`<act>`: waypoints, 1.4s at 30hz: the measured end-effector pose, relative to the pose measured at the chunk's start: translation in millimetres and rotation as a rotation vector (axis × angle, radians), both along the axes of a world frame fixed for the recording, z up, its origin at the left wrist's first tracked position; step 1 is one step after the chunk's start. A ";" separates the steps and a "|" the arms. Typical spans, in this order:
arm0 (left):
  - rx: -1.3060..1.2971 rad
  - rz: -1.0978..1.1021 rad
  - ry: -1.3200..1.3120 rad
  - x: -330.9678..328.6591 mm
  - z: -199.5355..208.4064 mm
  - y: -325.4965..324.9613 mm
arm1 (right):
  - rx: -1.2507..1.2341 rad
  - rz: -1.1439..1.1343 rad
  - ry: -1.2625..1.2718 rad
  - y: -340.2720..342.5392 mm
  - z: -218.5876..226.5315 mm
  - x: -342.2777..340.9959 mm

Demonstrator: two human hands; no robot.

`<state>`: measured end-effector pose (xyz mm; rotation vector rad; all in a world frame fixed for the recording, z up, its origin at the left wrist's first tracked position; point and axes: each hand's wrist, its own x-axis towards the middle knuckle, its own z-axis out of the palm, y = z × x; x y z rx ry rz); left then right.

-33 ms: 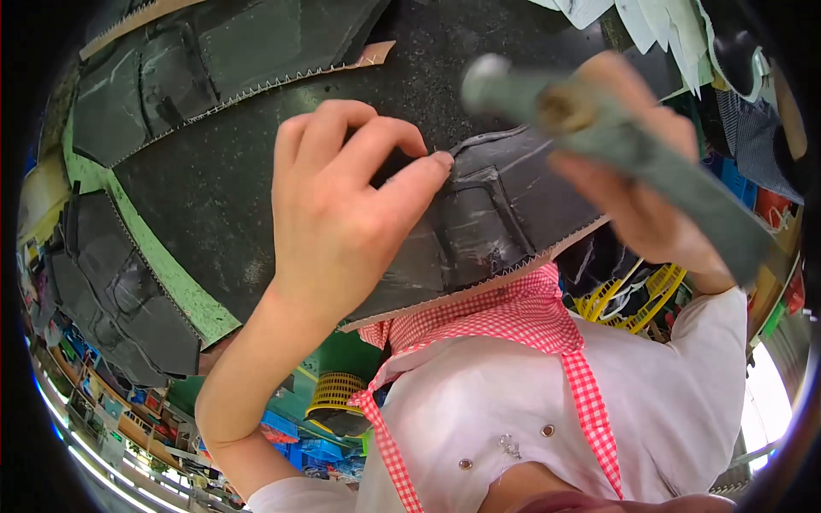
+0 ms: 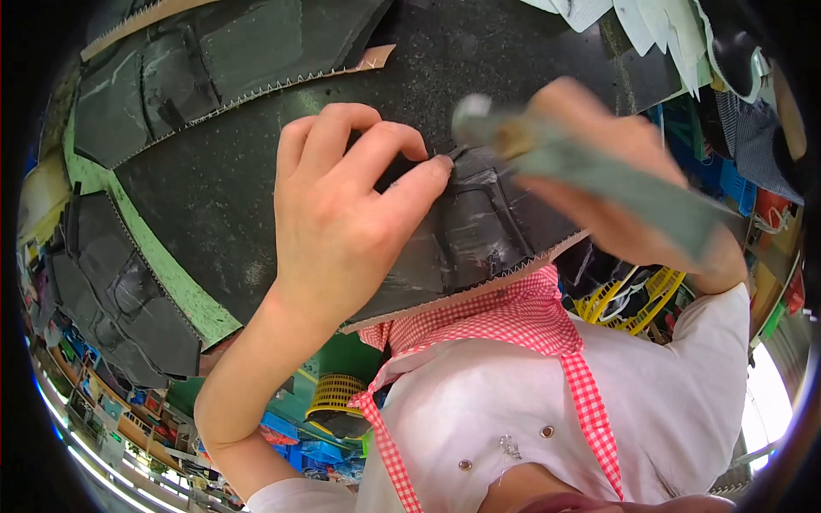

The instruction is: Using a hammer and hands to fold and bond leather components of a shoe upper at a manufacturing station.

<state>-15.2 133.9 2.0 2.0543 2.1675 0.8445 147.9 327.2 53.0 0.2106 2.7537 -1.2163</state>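
Observation:
My left hand [image 2: 333, 201] rests over a black leather-like piece [image 2: 479, 224]. Its thumb and forefinger pinch the far edge of that piece, where a raised dark strip runs. Zigzag stitching and a pale brown border follow the piece's near side. In my right hand [image 2: 629, 141] is a hammer [image 2: 611, 171] with a greyish-green handle and a rounded metal head, smeared by motion. The hammer's head hangs just right of my left fingertips, above the piece's far edge; whether it touches cannot be made out.
A similar stitched black piece [image 2: 256, 51] lies at the far left, another [image 2: 120, 286] at the left edge. The dark worktop [image 2: 205, 205] has a green edge strip [image 2: 175, 261]. White sheets [image 2: 654, 30] lie far right. Yellow baskets [image 2: 338, 393] stand below.
My right hand and the hammer have moved left and somewhat lower, bringing the head nearer my left fingertips. The left hand has barely moved and keeps its pinch.

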 end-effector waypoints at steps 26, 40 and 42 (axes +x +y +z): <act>-0.077 -0.084 -0.106 -30.3 6.1 -5.6 | -0.075 0.152 -0.313 -13.4 13.2 -22.7; 0.028 -0.005 0.057 -15.5 -5.0 -23.0 | 0.079 0.187 0.073 -18.2 2.7 -31.9; -0.016 0.044 -0.002 -18.2 4.1 -22.5 | 0.005 0.155 -0.185 -24.6 5.1 -27.1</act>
